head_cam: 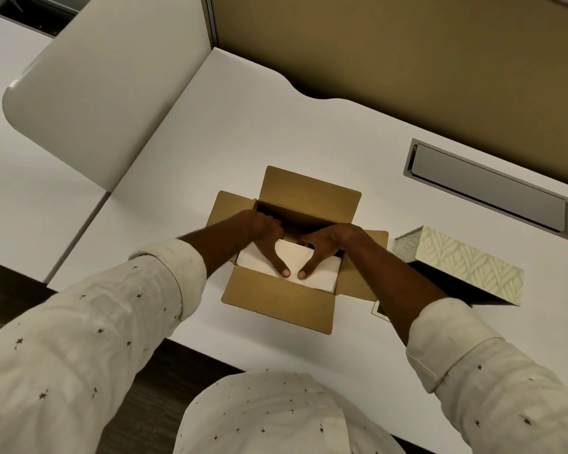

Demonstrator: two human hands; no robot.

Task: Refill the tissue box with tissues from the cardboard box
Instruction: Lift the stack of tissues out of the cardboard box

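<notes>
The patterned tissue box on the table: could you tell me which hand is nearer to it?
Right. The right hand is in the cardboard box beside the tissue box; the left hand is farther away.

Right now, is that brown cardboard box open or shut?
Open. All four flaps of the cardboard box are folded outward, and both hands reach inside onto a white tissue stack.

Tissues (312,268) in cardboard box (276,304); tissue box (466,260) just right.
</notes>
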